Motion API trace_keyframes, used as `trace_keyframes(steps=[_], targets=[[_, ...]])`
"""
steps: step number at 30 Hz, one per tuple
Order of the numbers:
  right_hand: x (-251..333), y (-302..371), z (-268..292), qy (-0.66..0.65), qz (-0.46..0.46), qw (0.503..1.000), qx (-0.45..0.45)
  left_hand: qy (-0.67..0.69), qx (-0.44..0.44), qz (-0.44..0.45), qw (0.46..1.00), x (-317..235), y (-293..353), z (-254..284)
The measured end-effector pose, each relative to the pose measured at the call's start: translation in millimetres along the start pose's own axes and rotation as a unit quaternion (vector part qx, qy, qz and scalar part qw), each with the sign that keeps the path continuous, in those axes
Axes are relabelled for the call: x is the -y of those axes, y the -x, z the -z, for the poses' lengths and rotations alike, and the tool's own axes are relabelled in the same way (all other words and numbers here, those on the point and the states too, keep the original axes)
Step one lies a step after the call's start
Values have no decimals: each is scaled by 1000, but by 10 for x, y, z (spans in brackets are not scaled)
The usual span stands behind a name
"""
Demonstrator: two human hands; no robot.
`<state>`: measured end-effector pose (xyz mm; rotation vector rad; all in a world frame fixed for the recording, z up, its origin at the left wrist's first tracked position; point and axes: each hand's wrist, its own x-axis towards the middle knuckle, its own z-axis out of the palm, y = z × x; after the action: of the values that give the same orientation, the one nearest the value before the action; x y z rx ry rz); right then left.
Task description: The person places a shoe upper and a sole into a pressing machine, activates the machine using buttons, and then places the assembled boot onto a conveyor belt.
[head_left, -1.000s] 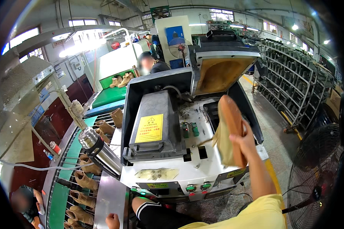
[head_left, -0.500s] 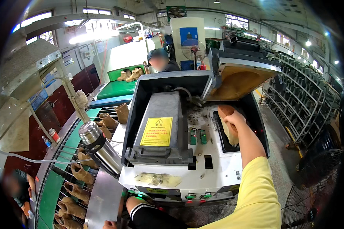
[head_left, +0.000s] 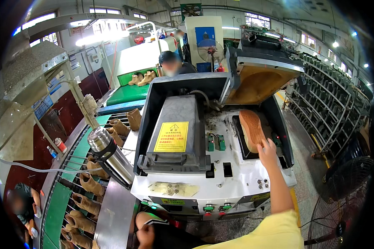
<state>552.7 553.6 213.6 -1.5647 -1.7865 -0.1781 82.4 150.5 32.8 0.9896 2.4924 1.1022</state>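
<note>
Left of the right grip, a yellow label on the grey cover bears a triangle sign above printed lines; smaller labels below, on the machine, are illegible.

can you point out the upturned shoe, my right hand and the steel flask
Upturned shoe (head_left: 252, 128): head view, middle of its orange-brown sole.
Right hand (head_left: 268, 152): head view, middle of the hand.
Steel flask (head_left: 119, 164): head view, on its silver body.
</note>
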Motion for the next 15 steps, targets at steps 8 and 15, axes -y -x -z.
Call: trace_keyframes(steps=[8,15], targets=[[-1161,2077,449,-351,-498,686,-398,148,486,-257,822,-1886,446,-1348],[-900,2061,401,-499,-625,570,-190,430,514,-83,738,-1542,526,-2217]])
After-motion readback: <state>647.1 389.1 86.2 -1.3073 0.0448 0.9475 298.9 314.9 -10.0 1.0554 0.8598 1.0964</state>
